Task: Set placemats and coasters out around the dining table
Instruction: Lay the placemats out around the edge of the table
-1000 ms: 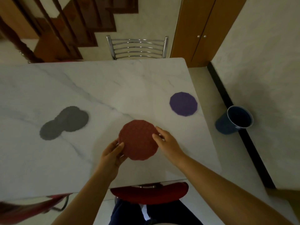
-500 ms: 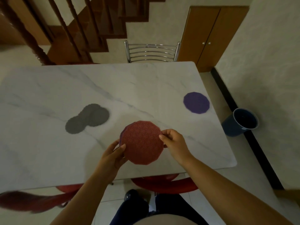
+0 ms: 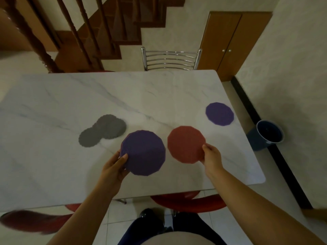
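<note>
The stack has just been split: the left hand [image 3: 115, 167] pinches the purple placemat [image 3: 145, 152] and the right hand [image 3: 211, 157] pinches the red placemat [image 3: 185, 144], apart over the worktop [image 3: 159, 96] near its front edge, probably ready for separate seats.

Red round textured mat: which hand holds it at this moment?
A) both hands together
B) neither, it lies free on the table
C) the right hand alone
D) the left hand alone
C: the right hand pinches the near edge of the red round textured mat, while the left hand grips the nearer purple round mat instead.
</note>
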